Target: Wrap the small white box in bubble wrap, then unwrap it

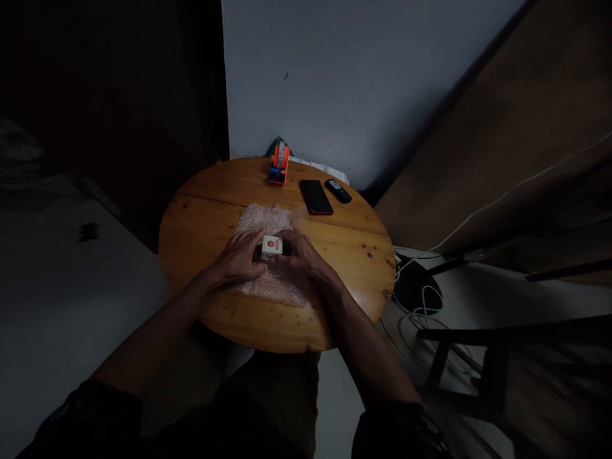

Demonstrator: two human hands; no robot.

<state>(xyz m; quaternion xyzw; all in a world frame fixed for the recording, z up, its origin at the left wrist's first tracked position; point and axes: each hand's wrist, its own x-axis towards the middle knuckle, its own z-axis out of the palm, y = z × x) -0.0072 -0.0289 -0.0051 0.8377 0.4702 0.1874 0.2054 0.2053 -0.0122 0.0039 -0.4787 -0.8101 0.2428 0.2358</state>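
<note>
A small white box (pixel 271 247) with a red mark on top sits on a sheet of bubble wrap (pixel 262 220) spread over a round wooden table (pixel 205 217). My left hand (pixel 239 258) lies on the wrap with its fingers against the box's left side. My right hand (pixel 302 254) presses its curled fingers against the box's right side. Both hands hold the box between them. The wrap's near part is partly hidden under my hands.
At the table's far side stand an orange tape dispenser (pixel 279 164), a dark phone (pixel 315 197) and a small black remote-like device (pixel 338 190). White cables (pixel 421 319) trail on the floor at right, by a dark chair frame (pixel 478 357). A wall stands behind.
</note>
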